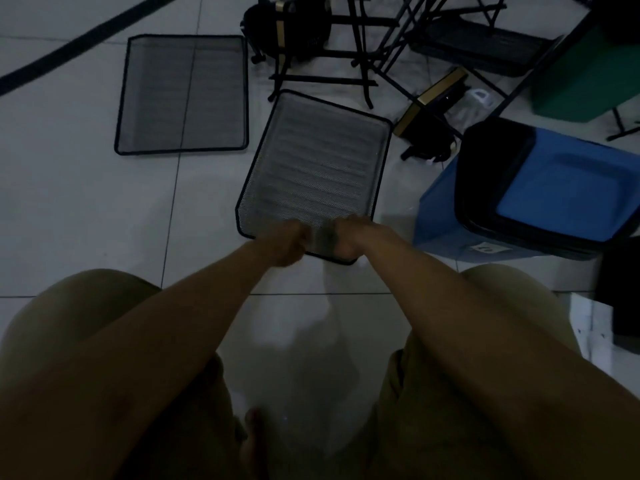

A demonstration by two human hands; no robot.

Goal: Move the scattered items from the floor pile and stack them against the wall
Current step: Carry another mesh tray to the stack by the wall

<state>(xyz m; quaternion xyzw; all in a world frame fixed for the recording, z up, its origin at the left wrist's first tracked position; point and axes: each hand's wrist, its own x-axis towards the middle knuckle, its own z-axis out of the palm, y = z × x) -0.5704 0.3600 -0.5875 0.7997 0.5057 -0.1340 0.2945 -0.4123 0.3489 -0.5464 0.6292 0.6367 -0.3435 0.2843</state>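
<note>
While both arms reach forward and down, the left hand (284, 242) and the right hand (346, 239) grip the near edge of a black mesh tray (318, 164), side by side and close together. The fingers of both hands are curled around that near rim. The tray lies skewed to the tile lines of the white tiled floor (86, 209); whether its near edge rests on the floor cannot be told. A second mesh tray (183, 95) lies flat on the floor to the left and farther away, apart from the first. Beyond both trays stands a tangle of black metal frames (346, 46). To the right, a stack of dark trays (540, 188) sits on a blue bin (440, 216). A green box (588, 74) stands at the far right. Tan shorts (69, 323) cover the person's knees at the bottom of the view.
</note>
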